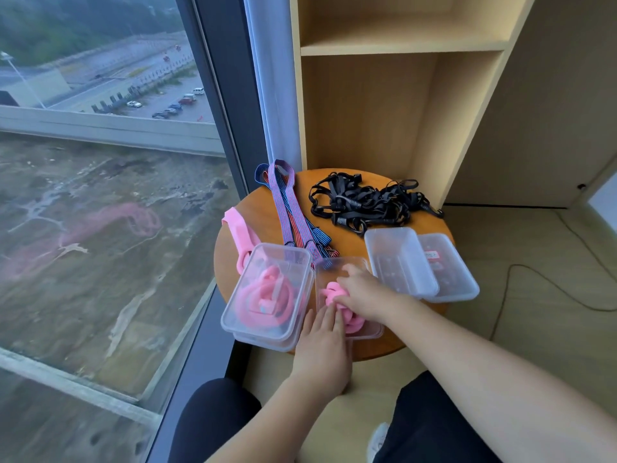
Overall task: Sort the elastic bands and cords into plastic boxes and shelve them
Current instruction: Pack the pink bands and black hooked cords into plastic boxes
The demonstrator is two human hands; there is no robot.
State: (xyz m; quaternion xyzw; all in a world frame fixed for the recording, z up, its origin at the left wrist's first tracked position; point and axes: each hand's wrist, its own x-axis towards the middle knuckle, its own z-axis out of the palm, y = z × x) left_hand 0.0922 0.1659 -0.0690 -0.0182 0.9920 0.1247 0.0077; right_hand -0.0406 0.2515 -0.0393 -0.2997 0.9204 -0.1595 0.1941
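Note:
A clear plastic box [337, 266] sits at the near middle of the round wooden table [424, 317]. Inside it lies a coiled pink band [330, 294]. My right hand [362, 292] rests on that coil with curled fingers, gripping it. My left hand [322, 345] lies flat at the box's near edge, straight fingers touching the pink band. To the left stands a second clear box [267, 295] with a lid on it and a pink coil inside. A loose pink band [242, 233] hangs off the table's left side. Striped blue-red bands [293, 212] and tangled black cords [364, 203] lie farther back.
Two empty clear boxes [420, 262] overlap at the table's right. A light wooden shelf unit [400, 48] with open compartments stands right behind the table. A floor-to-ceiling window [100, 195] runs along the left. A black cable [551, 289] trails on the floor at right.

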